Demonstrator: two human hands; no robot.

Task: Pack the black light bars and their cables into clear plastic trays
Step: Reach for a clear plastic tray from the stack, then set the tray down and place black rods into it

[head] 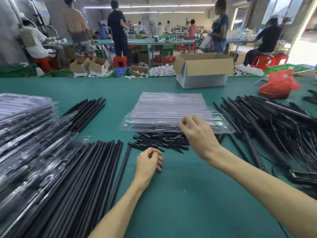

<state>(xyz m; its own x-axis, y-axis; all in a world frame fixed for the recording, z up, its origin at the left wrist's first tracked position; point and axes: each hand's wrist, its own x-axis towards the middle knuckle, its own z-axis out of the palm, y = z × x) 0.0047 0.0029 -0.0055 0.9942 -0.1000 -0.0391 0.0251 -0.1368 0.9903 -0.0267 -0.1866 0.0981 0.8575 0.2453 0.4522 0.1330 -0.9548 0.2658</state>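
The right hand's fingers (pixel 186 121) are curled together on the near edge of the top clear tray; whether they pinch it I cannot tell; the right hand (pixel 197 134) reaches over a pile of short black end pieces (pixel 161 141) lying just near of the tray stack (pixel 171 107). The left hand (pixel 147 160) rests on the table (pixel 188 194), its fingers (pixel 158 160) loosely curled with nothing seen in them, just near of that pile. Between the forearms the green table lies bare, the widest open room. Left of the left hand lies a single bar (pixel 122 170), then a row of black light bars (pixel 96 169) side by side; a smaller bundle (pixel 87 110) lies farther left. Filled trays (pixel 25 134), holding black bars, are stacked along the left edge; on the right sprawls a heap of bars with cables (pixel 274 126). Far across the table stand an open cardboard box (pixel 204 71) and a red bag (pixel 278 86); beyond, people work at long benches.
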